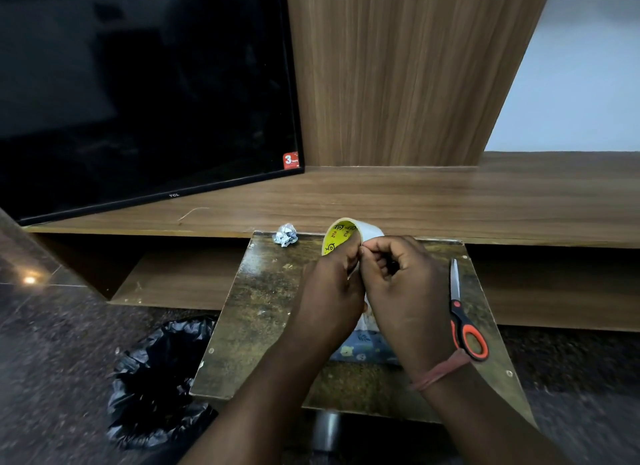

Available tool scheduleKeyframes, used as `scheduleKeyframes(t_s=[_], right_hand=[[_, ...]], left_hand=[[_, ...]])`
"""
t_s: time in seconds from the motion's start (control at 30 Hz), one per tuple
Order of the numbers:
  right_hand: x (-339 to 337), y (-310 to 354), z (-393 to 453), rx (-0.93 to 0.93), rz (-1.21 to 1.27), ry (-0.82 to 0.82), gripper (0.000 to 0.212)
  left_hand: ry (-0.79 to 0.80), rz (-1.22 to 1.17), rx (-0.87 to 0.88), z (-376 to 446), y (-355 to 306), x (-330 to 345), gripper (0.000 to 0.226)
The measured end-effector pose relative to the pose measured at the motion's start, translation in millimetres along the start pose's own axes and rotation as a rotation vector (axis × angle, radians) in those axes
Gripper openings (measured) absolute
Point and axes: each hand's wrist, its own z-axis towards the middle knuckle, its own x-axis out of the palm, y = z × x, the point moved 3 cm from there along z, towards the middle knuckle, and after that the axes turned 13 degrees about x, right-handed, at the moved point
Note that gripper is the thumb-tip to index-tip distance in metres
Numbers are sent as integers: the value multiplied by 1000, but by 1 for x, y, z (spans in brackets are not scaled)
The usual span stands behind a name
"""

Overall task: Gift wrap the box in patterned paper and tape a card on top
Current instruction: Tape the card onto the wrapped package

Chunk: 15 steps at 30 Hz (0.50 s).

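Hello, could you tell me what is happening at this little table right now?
A person is working on a tape roll: the left hand holds it while the right hand pinches at its edge, apparently finding the tape end. The box, in patterned paper, lies under the hands. Scissors rest on the table, untouched.

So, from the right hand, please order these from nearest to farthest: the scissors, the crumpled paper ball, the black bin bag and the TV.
Measured from the right hand:
1. Scissors, just to its right on the small table.
2. Crumpled paper ball, at the table's far left corner.
3. Black bin bag, on the floor, lower left.
4. TV, far back left on the shelf.
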Motion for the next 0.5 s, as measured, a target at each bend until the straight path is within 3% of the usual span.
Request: scheduleKeyframes(t_s=[0.27, 0.4, 0.5], right_hand=[[4, 5, -8, -88, -79, 8, 9], [7, 6, -6, -60, -113, 109, 11], [5, 4, -4, 11, -42, 136, 12]], left_hand=[[27, 43, -22, 1, 8, -6, 7], [58, 38, -34, 3, 11, -8, 6], [16, -102, -151, 5, 11, -9, 9]])
